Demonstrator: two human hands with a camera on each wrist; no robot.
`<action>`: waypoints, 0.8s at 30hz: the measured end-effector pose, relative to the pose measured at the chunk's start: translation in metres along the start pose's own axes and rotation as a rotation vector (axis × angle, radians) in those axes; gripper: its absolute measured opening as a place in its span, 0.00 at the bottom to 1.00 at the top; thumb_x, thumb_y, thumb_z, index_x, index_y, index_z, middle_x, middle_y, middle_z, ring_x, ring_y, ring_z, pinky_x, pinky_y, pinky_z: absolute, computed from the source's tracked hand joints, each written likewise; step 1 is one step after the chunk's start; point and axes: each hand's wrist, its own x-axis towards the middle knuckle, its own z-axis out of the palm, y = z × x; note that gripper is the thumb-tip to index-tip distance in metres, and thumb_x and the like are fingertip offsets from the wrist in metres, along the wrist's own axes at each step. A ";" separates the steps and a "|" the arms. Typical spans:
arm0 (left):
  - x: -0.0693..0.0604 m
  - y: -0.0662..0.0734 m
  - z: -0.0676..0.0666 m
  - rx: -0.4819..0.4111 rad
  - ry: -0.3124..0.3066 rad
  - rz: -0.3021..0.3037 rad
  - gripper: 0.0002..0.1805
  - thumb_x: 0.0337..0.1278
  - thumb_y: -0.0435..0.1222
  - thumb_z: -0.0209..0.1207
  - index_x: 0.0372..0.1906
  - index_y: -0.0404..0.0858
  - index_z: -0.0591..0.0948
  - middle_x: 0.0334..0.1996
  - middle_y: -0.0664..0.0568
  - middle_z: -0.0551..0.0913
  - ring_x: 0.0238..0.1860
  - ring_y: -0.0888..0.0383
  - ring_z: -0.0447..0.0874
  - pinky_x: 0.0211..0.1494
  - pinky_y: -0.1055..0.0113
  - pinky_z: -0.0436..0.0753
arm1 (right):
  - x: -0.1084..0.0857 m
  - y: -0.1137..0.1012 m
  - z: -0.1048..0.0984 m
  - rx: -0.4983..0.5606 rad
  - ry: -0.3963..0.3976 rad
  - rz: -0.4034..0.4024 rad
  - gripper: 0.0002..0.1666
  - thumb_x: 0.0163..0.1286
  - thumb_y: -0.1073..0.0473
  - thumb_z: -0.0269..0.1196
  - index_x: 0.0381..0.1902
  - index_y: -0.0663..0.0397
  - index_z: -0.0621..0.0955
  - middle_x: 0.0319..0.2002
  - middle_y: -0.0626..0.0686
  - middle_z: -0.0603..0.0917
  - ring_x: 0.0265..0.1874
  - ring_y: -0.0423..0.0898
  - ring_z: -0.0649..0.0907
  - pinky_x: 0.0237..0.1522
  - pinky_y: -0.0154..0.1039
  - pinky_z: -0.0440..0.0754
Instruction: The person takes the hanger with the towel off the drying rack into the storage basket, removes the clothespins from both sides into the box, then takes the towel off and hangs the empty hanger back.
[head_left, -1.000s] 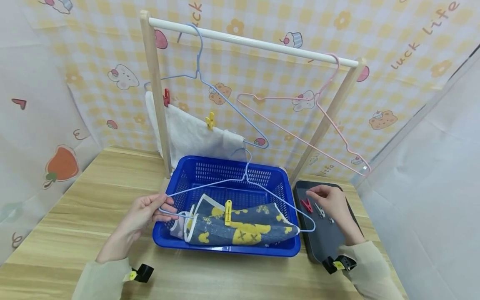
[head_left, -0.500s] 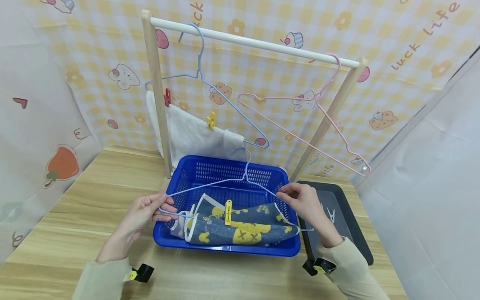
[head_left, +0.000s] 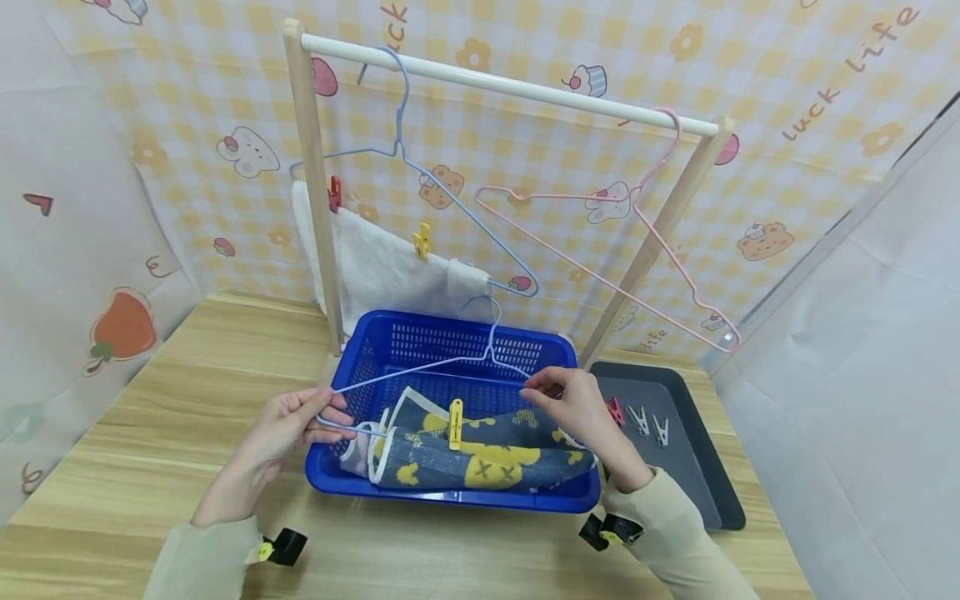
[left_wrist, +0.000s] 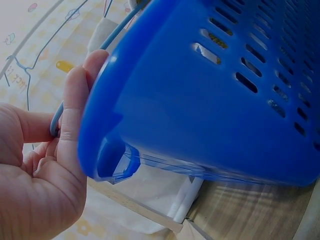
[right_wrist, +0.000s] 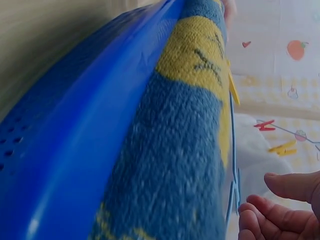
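Head view, left hand [head_left: 283, 423]: fingers pinch the left end of a light-blue wire hanger [head_left: 490, 353].
Right hand [head_left: 567, 407]: thumb and fingertips slightly apart, nothing visible between; near the hanger's right shoulder.
Cloth: dark-blue-and-yellow fabric towel [head_left: 491, 473], folded over the hanger, above the blue plastic basket [head_left: 450, 500].
Clip: one yellow plastic clip [head_left: 455, 427] fastened; judged done.
White rail [head_left: 510, 82]: this hanger not yet on it.

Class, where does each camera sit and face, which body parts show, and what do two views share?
Head: on the head, facing forward and down at the blue plastic basket; left hand, right hand, beige sleeves show.
Left wrist: on that wrist, facing the basket's outer wall; left hand shows.
Right wrist: on that wrist, facing along blue and yellow fabric; right hand partly shows.
Head and left wrist share: left hand holding thin light blue hanger.
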 end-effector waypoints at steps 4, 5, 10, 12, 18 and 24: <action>0.000 0.000 0.000 0.008 0.011 -0.016 0.15 0.72 0.36 0.45 0.32 0.42 0.81 0.26 0.52 0.86 0.31 0.56 0.87 0.35 0.69 0.85 | 0.002 -0.006 0.007 0.036 -0.034 -0.021 0.04 0.61 0.61 0.66 0.32 0.57 0.84 0.25 0.48 0.84 0.21 0.40 0.80 0.21 0.31 0.78; 0.000 0.001 0.001 0.012 0.016 -0.021 0.15 0.72 0.36 0.45 0.32 0.42 0.81 0.26 0.52 0.86 0.31 0.55 0.87 0.35 0.69 0.85 | 0.002 -0.008 0.010 0.044 -0.044 -0.030 0.04 0.61 0.61 0.66 0.32 0.57 0.84 0.25 0.48 0.84 0.21 0.40 0.80 0.21 0.31 0.78; 0.000 0.001 0.001 0.012 0.028 -0.035 0.16 0.72 0.36 0.45 0.31 0.41 0.81 0.26 0.52 0.86 0.31 0.55 0.87 0.35 0.69 0.85 | 0.006 -0.017 0.025 0.062 -0.103 -0.089 0.07 0.63 0.59 0.64 0.33 0.58 0.84 0.26 0.49 0.84 0.21 0.37 0.78 0.21 0.30 0.78; 0.000 0.001 0.001 0.011 0.028 -0.035 0.16 0.72 0.35 0.44 0.31 0.41 0.81 0.26 0.52 0.86 0.31 0.55 0.87 0.35 0.69 0.85 | 0.007 -0.020 0.032 0.076 -0.132 -0.105 0.08 0.64 0.59 0.63 0.34 0.60 0.84 0.26 0.50 0.84 0.21 0.36 0.78 0.21 0.30 0.78; 0.000 0.000 0.000 0.013 0.023 -0.032 0.16 0.72 0.36 0.44 0.31 0.41 0.81 0.26 0.52 0.86 0.31 0.55 0.87 0.35 0.69 0.85 | 0.011 -0.029 0.047 0.108 -0.222 -0.091 0.12 0.67 0.57 0.60 0.37 0.61 0.85 0.26 0.53 0.85 0.18 0.35 0.75 0.19 0.29 0.74; 0.000 0.000 0.000 0.017 0.019 -0.033 0.16 0.72 0.36 0.44 0.31 0.41 0.81 0.26 0.52 0.86 0.31 0.55 0.87 0.36 0.68 0.85 | 0.012 -0.033 0.056 0.146 -0.263 -0.060 0.12 0.69 0.57 0.59 0.36 0.60 0.84 0.20 0.55 0.80 0.12 0.35 0.65 0.15 0.29 0.61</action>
